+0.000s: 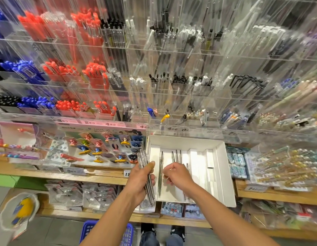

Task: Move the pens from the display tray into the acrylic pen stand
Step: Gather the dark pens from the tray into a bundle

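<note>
A white cardboard display tray (223,167) rests on the wooden shelf in front of me, holding a few slim clear pens (161,173). My left hand (141,180) grips a bundle of clear pens (144,162) at the tray's left edge. My right hand (177,174) hovers inside the tray with curled fingers over the loose pens; whether it pinches one I cannot tell. The tall acrylic pen stand (154,82) fills the wall above, its clear compartments packed with red, blue, black and clear pens.
A box of carded clips (108,148) sits left of the tray and a box of erasers (236,162) to its right. Lower shelves carry packaged goods. A blue basket (90,229) stands on the floor by my feet.
</note>
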Tool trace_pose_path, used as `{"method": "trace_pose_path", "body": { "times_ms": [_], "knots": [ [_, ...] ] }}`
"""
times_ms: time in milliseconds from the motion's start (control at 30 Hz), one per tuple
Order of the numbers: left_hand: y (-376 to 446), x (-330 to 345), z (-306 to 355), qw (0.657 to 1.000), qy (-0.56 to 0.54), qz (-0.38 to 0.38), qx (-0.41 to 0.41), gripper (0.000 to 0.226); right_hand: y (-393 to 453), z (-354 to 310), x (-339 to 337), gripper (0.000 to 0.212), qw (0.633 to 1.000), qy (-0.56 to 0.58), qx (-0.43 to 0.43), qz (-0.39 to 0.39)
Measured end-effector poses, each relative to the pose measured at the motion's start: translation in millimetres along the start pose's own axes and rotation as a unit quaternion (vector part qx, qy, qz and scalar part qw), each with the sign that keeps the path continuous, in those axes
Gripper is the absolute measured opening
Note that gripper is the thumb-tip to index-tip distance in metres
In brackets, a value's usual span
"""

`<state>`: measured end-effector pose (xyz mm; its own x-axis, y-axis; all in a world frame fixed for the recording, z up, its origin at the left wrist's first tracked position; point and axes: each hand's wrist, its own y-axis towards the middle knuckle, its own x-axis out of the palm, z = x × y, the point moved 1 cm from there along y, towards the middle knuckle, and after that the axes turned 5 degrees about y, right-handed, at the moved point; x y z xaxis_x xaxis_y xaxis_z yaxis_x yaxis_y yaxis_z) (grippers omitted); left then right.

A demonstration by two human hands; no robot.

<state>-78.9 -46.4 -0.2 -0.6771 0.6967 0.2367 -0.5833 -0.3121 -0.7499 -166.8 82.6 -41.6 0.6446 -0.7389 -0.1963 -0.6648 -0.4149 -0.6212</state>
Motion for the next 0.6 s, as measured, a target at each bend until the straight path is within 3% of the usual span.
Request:
{"method": "trace_pose_path", "body": {
  "times_ms": [133,267,333,467,600],
  "knots": [
    [-0.8,-5.0,0.9,1.000,-0.006,-0.012,0.004,0.023,32.0,22.4,12.2,0.028,0.991,-0.119,0.061,0.024],
    [-1.4,-9.4,1.0,1.000,-0.001,-0.020,0.005,0.017,50.4,36.6,34.3,0.012,0.969,-0.235,0.074,0.026],
    [-0.6,-11.1,-0.1,1.000,-0.005,-0.022,0.002,0.015,53.2,37.8,38.5,0.012,0.966,-0.244,0.077,0.033],
    [0.2,-11.4,-1.0,0.999,-0.020,-0.026,-0.005,0.015,55.4,34.9,29.2,0.032,0.957,-0.281,0.071,0.026],
    [1.8,-10.6,-1.6,0.999,-0.028,-0.022,-0.008,0.019,41.2,25.0,11.8,0.030,0.980,-0.195,0.037,0.024]
  ]
}}
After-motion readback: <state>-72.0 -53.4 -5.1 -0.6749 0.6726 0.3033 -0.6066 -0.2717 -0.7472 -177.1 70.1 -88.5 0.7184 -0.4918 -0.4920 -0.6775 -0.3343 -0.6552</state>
